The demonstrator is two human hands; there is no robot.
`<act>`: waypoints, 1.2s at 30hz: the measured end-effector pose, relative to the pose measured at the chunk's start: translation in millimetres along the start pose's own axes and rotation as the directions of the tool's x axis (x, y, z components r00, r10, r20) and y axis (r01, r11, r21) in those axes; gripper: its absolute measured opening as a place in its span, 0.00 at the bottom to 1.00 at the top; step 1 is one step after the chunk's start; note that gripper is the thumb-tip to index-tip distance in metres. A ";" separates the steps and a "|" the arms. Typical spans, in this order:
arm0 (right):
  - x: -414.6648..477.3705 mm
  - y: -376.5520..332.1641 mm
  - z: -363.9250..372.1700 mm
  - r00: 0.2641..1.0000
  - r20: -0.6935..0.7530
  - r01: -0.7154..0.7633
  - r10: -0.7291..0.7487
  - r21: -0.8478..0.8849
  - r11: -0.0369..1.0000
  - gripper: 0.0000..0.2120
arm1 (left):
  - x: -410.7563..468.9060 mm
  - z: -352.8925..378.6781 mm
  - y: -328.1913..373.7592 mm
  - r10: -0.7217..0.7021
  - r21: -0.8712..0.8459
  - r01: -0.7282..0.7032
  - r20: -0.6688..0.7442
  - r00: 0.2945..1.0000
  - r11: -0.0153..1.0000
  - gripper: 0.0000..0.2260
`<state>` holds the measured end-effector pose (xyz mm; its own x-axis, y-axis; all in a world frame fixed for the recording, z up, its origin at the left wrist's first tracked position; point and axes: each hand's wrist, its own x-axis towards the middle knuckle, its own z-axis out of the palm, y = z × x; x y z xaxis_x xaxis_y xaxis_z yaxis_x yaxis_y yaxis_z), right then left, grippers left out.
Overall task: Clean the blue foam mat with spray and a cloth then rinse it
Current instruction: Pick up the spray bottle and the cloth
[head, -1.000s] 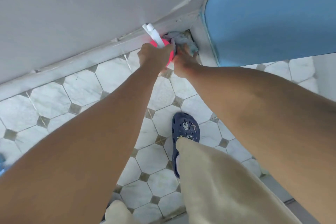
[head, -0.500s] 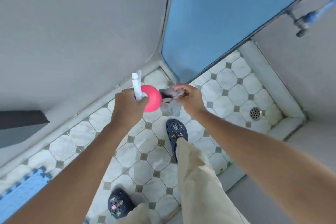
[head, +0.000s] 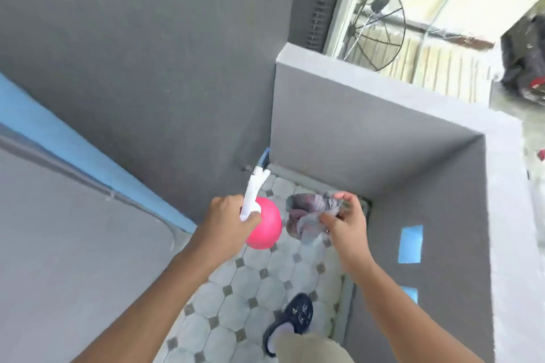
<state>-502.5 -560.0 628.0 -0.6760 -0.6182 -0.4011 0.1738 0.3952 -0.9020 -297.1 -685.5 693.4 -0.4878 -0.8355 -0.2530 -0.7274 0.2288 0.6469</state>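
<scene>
Pink spray bottle [head: 264, 227] in left fingers [head: 251, 219], grey cloth [head: 306, 215] between right fingers [head: 345, 195]

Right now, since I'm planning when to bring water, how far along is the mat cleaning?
Done: the tools look gathered. In hand: the left hand grips the pink spray bottle by its white head, and the right hand pinches the grey cloth. Left: the blue mat stands at the left, only a strip in view, neither hand on it, so spraying, wiping and rinsing probably all remain.
</scene>
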 end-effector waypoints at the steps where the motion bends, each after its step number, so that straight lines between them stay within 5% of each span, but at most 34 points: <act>1: 7.1 -21.1 -15.3 0.999 -0.050 0.000 0.002 0.022 1.000 0.21 | 17.7 -8.4 27.9 0.033 -0.004 -0.033 -0.008 0.999 0.999 0.10; 9: 95.0 -176.8 -93.5 0.975 -0.221 0.028 0.036 0.280 0.960 0.18 | 142.5 -29.6 222.1 0.261 0.020 -0.261 -0.022 0.965 0.965 0.15; 18: 214.3 -278.7 -144.4 0.973 -0.228 0.148 -0.024 0.541 0.828 0.18 | 279.2 -32.3 337.3 0.344 0.095 -0.334 -0.118 0.931 0.938 0.12; 25: 309.5 -193.0 -171.8 0.896 -0.393 -0.185 0.208 0.097 0.978 0.17 | 380.7 6.9 336.5 0.355 0.234 -0.370 0.106 0.929 0.899 0.10; 36: 368.0 -186.4 -189.7 0.930 -0.298 -0.326 0.214 -0.405 0.854 0.17 | 421.2 0.2 333.2 0.296 0.245 -0.340 0.198 0.934 0.908 0.14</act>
<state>-919.5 -732.2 678.8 -0.8052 -0.2878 -0.5185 0.0789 0.8146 -0.5747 -745.0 -961.1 802.2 -0.7667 -0.6142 -0.1870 -0.6130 0.6139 0.4973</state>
